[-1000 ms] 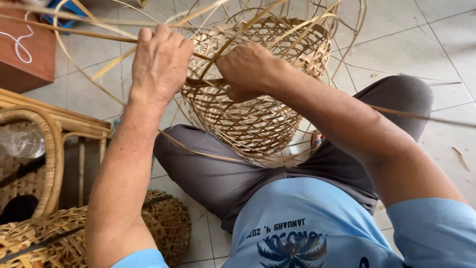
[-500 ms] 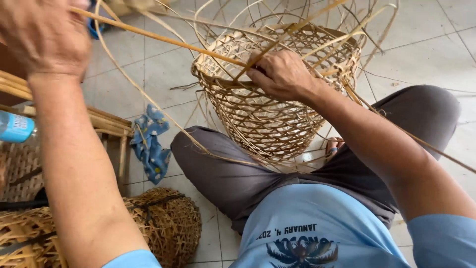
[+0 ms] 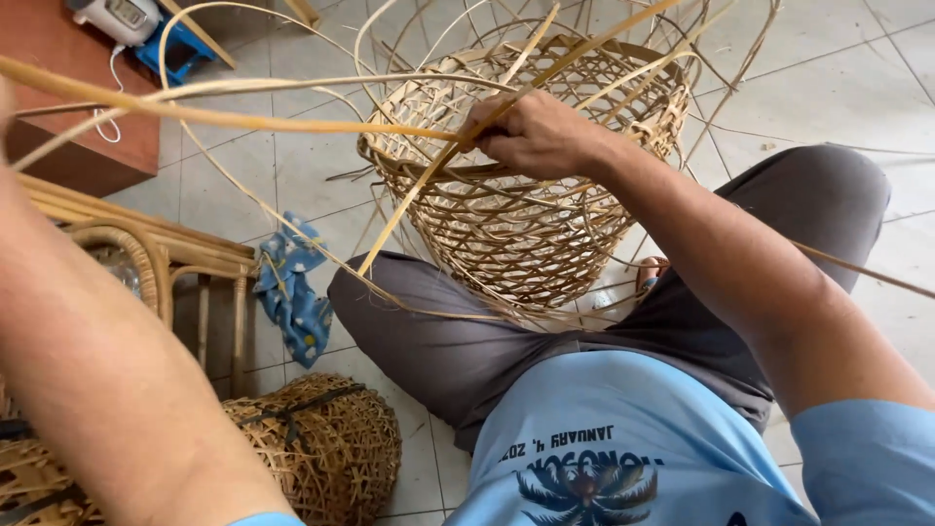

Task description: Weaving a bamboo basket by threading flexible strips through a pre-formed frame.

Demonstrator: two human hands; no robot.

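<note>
While right hand (image 3: 536,136) pinches, openwork cane basket (image 3: 516,244), flat strip (image 3: 243,119)

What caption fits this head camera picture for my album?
Right hand grips the rim of an unfinished woven basket while a long strip stretches away to the left.

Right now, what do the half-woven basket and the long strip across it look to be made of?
Half-woven basket: thin flat strips, likely split bamboo or rattan, pale tan and matte, in an open lattice with loose ends sticking up. Long strip: seemingly the same material, yellowish, bending in a smooth curve where the right hand pinches it at the rim.
</note>
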